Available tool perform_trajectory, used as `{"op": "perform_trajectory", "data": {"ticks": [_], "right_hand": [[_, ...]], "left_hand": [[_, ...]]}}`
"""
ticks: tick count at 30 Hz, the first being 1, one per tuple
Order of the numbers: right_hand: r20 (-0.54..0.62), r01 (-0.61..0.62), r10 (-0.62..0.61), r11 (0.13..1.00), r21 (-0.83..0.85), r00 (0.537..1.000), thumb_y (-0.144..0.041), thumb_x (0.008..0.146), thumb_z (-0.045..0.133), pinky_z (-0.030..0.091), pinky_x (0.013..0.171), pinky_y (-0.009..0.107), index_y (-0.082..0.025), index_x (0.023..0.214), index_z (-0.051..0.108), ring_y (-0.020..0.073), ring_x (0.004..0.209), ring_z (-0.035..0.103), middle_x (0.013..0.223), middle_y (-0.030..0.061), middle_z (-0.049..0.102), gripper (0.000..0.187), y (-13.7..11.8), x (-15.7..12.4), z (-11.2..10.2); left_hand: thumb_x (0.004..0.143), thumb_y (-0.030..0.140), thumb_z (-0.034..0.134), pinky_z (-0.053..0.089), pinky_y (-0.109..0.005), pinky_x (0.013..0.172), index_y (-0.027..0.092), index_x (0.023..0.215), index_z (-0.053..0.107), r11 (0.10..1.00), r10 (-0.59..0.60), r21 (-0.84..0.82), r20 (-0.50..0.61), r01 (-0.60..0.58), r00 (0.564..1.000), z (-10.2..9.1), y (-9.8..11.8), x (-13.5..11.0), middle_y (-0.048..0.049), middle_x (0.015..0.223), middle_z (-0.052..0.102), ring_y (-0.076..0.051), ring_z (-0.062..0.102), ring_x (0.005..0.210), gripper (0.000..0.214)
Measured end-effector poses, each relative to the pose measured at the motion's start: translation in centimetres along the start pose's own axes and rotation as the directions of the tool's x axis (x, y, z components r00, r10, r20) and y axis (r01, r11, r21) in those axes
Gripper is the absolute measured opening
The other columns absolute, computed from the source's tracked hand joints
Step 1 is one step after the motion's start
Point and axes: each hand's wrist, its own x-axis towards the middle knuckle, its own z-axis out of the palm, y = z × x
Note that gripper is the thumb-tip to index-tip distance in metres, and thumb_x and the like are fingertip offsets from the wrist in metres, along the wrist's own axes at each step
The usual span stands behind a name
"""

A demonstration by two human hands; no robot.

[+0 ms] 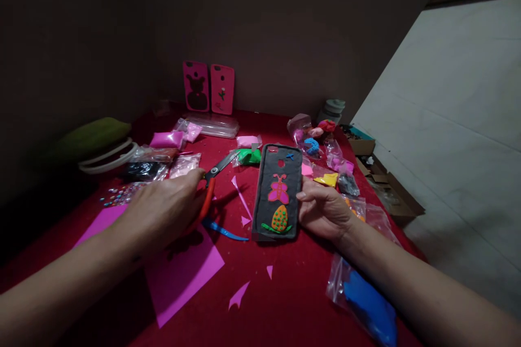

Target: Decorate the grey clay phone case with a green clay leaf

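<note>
My left hand (173, 200) is closed around the red-orange handles of a pair of scissors (214, 171), whose blades point up and to the right. In my right hand (323, 206) is a dark grey phone case (264, 184), gripped by its right edge and held upright above the table. A pink butterfly (278, 190), an orange egg shape with green dots (280, 218) and a small blue cross decorate the case. Below my left hand lies a sheet of pink paper (183, 282). Near it are a blue curved tool (226, 232) and pink paper scraps (239, 295).
A red cloth (293, 298) covers the table. Two pink phone cases (222, 89) lean against the back wall. Bags of coloured clay, including green (249, 156) and blue (370, 303), lie around. Beads (122, 194) are at left, cardboard boxes (391, 190) beyond the right edge.
</note>
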Motion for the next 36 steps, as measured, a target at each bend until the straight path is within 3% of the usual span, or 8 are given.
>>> {"op": "perform_trajectory", "data": {"ticks": [5,10,14,20,24,29,32,36], "right_hand": [[-0.007,-0.003,0.003,0.999,0.034,1.000,-0.004,0.058,0.065,0.050,0.104,0.049,-0.026,0.123,0.064,0.0258,0.099,0.073,0.096,0.0007,0.080,0.068,0.0,-0.1,-0.3],[-0.007,-0.006,0.007,0.999,0.051,1.000,-0.005,0.062,0.064,0.048,0.106,0.050,-0.025,0.127,0.063,0.0250,0.097,0.074,0.099,0.0018,0.080,0.069,0.0,-0.2,-0.3],[-0.008,-0.020,0.020,0.999,0.049,1.000,-0.006,0.062,0.063,0.047,0.107,0.053,-0.026,0.129,0.063,0.0260,0.098,0.074,0.100,0.0021,0.080,0.069,0.0,-0.2,-0.2],[-0.034,-0.010,0.010,1.000,0.023,0.999,-0.006,0.063,0.061,0.045,0.110,0.054,-0.026,0.130,0.062,0.0273,0.110,0.071,0.104,0.0022,0.080,0.070,-0.1,-0.2,-0.2],[-0.029,-0.015,0.016,1.000,0.019,0.999,-0.008,0.063,0.063,0.044,0.111,0.056,-0.026,0.130,0.062,0.0284,0.111,0.071,0.105,0.0031,0.080,0.069,0.0,-0.1,-0.3],[-0.039,-0.022,0.023,0.999,0.037,0.999,-0.007,0.061,0.064,0.045,0.109,0.054,-0.025,0.127,0.063,0.0279,0.108,0.071,0.105,0.0027,0.080,0.068,0.0,0.0,-0.4],[-0.036,-0.036,0.038,0.998,0.047,0.999,-0.008,0.062,0.065,0.049,0.105,0.049,-0.023,0.119,0.066,0.0249,0.099,0.072,0.101,0.0019,0.080,0.060,0.0,0.0,-0.4],[-0.031,-0.043,0.046,0.995,0.085,0.998,-0.007,0.061,0.068,0.053,0.092,0.037,-0.022,0.108,0.069,0.0184,0.091,0.073,0.100,0.0007,0.080,0.049,0.0,-0.2,-0.4]], "left_hand": [[0.099,0.035,0.031,0.041,-0.038,0.059,0.015,0.122,0.061,0.995,-0.018,0.100,0.112,0.007,0.994,-1.0,0.3,-0.1,-0.0175,0.081,0.073,-0.038,0.071,0.071,0.043],[0.101,0.035,0.032,0.037,-0.036,0.060,0.018,0.137,0.053,0.983,-0.091,0.169,0.126,0.069,0.988,-2.3,0.1,0.2,-0.0175,0.090,0.074,-0.035,0.070,0.075,0.046],[0.100,0.038,0.036,0.032,-0.036,0.059,0.018,0.135,0.057,0.978,-0.132,0.180,0.149,0.104,0.980,-2.9,0.1,0.5,-0.0171,0.087,0.070,-0.034,0.068,0.075,0.045],[0.098,0.043,0.042,0.028,-0.036,0.060,0.023,0.120,0.066,0.992,-0.080,0.111,0.192,0.059,0.978,-2.5,-0.5,1.0,-0.0168,0.101,0.071,-0.033,0.066,0.080,0.039],[0.096,0.044,0.045,0.023,-0.035,0.058,0.023,0.103,0.070,0.994,-0.063,0.103,0.223,0.041,0.973,-2.1,-0.3,0.7,-0.0147,0.087,0.070,-0.028,0.060,0.068,0.034],[0.096,0.039,0.043,0.017,-0.034,0.055,0.020,0.091,0.063,0.990,-0.035,0.138,0.238,0.002,0.971,-2.6,0.7,-0.3,-0.0125,0.077,0.065,-0.020,0.049,0.054,0.029],[0.095,0.034,0.041,0.016,-0.034,0.053,0.020,0.083,0.058,0.984,-0.024,0.176,0.279,-0.026,0.960,-2.8,1.3,-0.6,-0.0112,0.073,0.063,-0.017,0.042,0.050,0.025],[0.088,0.029,0.054,0.015,-0.034,0.054,0.020,0.075,0.055,0.989,-0.028,0.144,0.321,-0.020,0.947,-2.9,1.8,-0.5,-0.0079,0.066,0.060,-0.013,0.030,0.047,0.016]]}}
